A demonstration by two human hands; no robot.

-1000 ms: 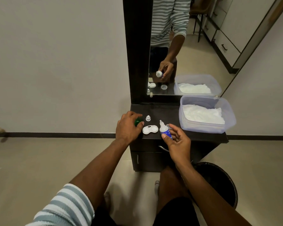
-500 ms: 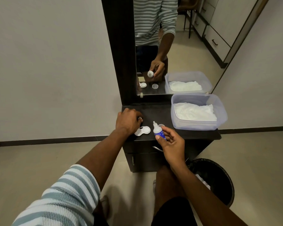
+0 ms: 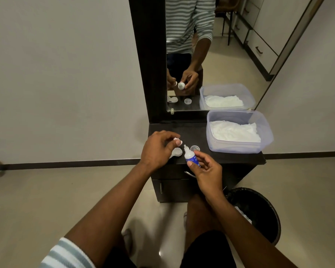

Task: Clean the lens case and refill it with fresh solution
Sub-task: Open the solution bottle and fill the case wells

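Right hand (image 3: pixel 206 171) gripping uncapped solution bottle (image 3: pixel 190 157) upright, left hand (image 3: pixel 157 149) pinching small white cap (image 3: pixel 178 141) over open lens case (image 3: pixel 176 152) on dark vanity top (image 3: pixel 193 132): refill step apparently pending, calling for nozzle tipped over each well.

The person wears a top with horizontal stripes in pale grey-blue and white; its left sleeve (image 3: pixel 66 254) shows at seven o'clock, ending above the elbow. Both forearms are bare down to the left hand (image 3: pixel 157 149) and right hand (image 3: pixel 207 171), with no rings, watch or bands visible. Dark shorts (image 3: pixel 207 248) cover the thighs at six o'clock.
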